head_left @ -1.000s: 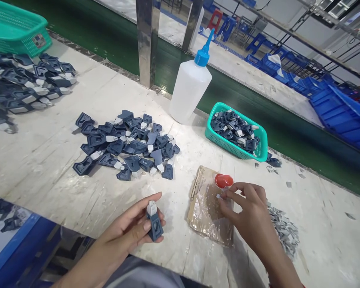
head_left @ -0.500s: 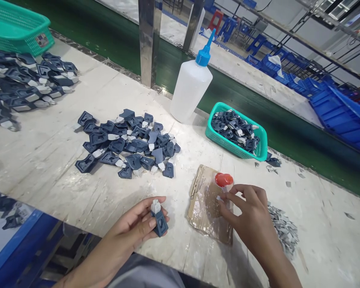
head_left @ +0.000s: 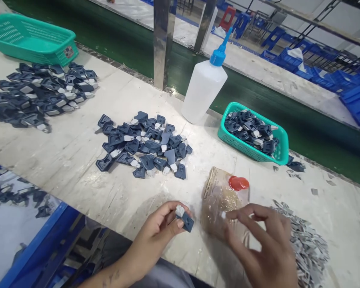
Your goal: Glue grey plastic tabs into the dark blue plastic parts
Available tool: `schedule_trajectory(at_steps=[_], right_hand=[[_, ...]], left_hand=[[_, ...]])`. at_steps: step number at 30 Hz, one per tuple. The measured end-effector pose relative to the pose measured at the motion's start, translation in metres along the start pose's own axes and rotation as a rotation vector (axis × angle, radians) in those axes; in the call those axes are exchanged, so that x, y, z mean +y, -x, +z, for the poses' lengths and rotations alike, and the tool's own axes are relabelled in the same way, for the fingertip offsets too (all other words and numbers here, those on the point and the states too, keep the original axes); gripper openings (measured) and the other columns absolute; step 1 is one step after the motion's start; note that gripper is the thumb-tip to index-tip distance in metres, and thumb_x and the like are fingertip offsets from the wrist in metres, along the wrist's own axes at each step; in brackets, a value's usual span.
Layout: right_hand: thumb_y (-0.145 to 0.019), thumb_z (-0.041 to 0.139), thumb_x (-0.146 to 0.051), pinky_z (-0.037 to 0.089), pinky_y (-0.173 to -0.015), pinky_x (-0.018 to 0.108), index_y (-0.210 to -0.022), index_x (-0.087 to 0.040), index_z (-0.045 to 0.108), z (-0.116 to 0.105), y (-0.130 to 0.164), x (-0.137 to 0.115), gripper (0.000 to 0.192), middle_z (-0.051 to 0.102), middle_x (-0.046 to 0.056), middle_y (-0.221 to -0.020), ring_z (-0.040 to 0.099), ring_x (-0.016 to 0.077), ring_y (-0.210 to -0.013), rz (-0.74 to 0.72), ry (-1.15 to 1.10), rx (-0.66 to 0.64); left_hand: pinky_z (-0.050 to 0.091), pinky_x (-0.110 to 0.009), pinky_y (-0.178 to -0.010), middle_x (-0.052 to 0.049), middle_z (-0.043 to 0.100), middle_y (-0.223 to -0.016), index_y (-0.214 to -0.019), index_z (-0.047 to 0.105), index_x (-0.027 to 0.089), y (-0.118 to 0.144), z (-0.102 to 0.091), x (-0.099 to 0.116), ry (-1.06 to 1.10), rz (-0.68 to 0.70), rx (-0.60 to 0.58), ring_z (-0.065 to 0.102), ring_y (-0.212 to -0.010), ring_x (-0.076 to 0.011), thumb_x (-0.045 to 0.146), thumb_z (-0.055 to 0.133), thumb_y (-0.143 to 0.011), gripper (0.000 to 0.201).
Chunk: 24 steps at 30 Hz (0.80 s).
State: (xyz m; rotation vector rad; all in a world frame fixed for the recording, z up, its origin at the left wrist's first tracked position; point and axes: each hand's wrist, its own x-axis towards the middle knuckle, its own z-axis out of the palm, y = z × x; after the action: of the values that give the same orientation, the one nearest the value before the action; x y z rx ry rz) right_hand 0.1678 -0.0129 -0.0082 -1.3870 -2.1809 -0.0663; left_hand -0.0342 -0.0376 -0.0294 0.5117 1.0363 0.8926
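Observation:
My left hand (head_left: pixel 163 228) grips a dark blue plastic part (head_left: pixel 188 222) with a pale grey tip, held low over the front of the table. A small whitish piece (head_left: pixel 223 215) sits at the fingertips of my right hand (head_left: pixel 262 240), pinched between thumb and finger. That hand hovers above a tape-covered cardboard piece (head_left: pixel 211 200), glossy and wet-looking, with a red cap (head_left: pixel 239 183) on its far end. Right of it lies a heap of small grey pieces (head_left: pixel 307 244), partly hidden behind the hand.
A pile of dark blue parts (head_left: pixel 150 146) lies mid-table, with a larger pile (head_left: pixel 39 94) at left beside a green basket (head_left: pixel 36 44). Another green basket (head_left: pixel 252 154) holds similar parts. A white squeeze bottle (head_left: pixel 204 88) stands near a metal post (head_left: pixel 163 48). A blue bin (head_left: pixel 39 240) sits below.
My right hand has drawn back toward me from near the red cap, the small piece still pinched. My left hand has tilted the blue part. The whole view has shifted slightly.

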Motion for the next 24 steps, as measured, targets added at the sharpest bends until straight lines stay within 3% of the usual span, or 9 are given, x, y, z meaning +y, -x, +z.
schedule_trajectory(at_steps=[5, 10, 16, 19, 21, 24], right_hand=[[-0.075, 0.064, -0.020, 0.039, -0.073, 0.032, -0.088, -0.023, 0.055, 0.012, 0.003, -0.032, 0.016, 0.047, 0.004, -0.086, 0.045, 0.0185, -0.087, -0.010, -0.169, -0.046], [-0.074, 0.064, -0.020, 0.039, -0.074, 0.031, -0.089, -0.022, 0.056, 0.023, 0.003, -0.039, 0.018, 0.047, 0.004, -0.087, 0.043, 0.0175, -0.086, -0.017, -0.211, -0.056], [-0.081, 0.059, -0.020, 0.039, -0.073, 0.029, -0.083, -0.024, 0.061, 0.022, 0.003, -0.044, 0.005, 0.049, 0.004, -0.085, 0.043, 0.0172, -0.086, 0.119, -0.309, -0.119], [-0.082, 0.059, -0.024, 0.040, -0.070, 0.026, -0.075, -0.024, 0.060, 0.023, 0.007, -0.049, 0.007, 0.052, 0.002, -0.082, 0.047, 0.0151, -0.083, 0.279, -0.419, -0.144], [-0.079, 0.061, -0.034, 0.040, -0.061, 0.023, -0.077, -0.023, 0.057, 0.024, 0.013, -0.055, 0.012, 0.055, 0.000, -0.078, 0.049, 0.0121, -0.071, 0.491, -0.517, -0.171], [-0.082, 0.052, -0.052, 0.037, -0.047, 0.021, -0.075, -0.021, 0.053, 0.023, 0.023, -0.066, 0.032, 0.055, -0.002, -0.063, 0.047, 0.0093, -0.052, 0.736, -0.691, -0.346]], left_hand=[[0.041, -0.025, -0.083, -0.001, 0.064, -0.092, -0.092, 0.064, 0.022, -0.001, 0.001, 0.000, 0.031, 0.044, -0.010, 0.055, -0.094, -0.0176, 0.028, 0.061, -0.081, 0.013], [0.039, -0.028, -0.085, -0.001, 0.063, -0.092, -0.092, 0.064, 0.023, 0.001, 0.000, 0.000, -0.023, 0.053, -0.007, 0.055, -0.095, -0.0198, 0.029, 0.060, -0.081, 0.013], [0.040, -0.029, -0.086, -0.003, 0.064, -0.094, -0.093, 0.064, 0.023, 0.002, -0.002, 0.001, -0.234, 0.115, -0.029, 0.057, -0.097, -0.0223, 0.029, 0.054, -0.085, 0.015], [0.040, -0.028, -0.089, -0.003, 0.066, -0.098, -0.091, 0.066, 0.023, 0.001, -0.006, 0.001, -0.246, 0.166, -0.047, 0.058, -0.101, -0.0217, 0.026, 0.053, -0.085, 0.014], [0.041, -0.028, -0.092, -0.002, 0.068, -0.099, -0.090, 0.067, 0.025, 0.002, -0.008, 0.000, -0.150, 0.162, -0.055, 0.059, -0.106, -0.0217, 0.027, 0.056, -0.084, 0.012], [0.042, -0.026, -0.094, 0.000, 0.072, -0.098, -0.091, 0.068, 0.029, 0.011, -0.005, 0.000, -0.013, 0.141, -0.071, 0.058, -0.110, -0.0207, 0.032, 0.060, -0.082, 0.013]])
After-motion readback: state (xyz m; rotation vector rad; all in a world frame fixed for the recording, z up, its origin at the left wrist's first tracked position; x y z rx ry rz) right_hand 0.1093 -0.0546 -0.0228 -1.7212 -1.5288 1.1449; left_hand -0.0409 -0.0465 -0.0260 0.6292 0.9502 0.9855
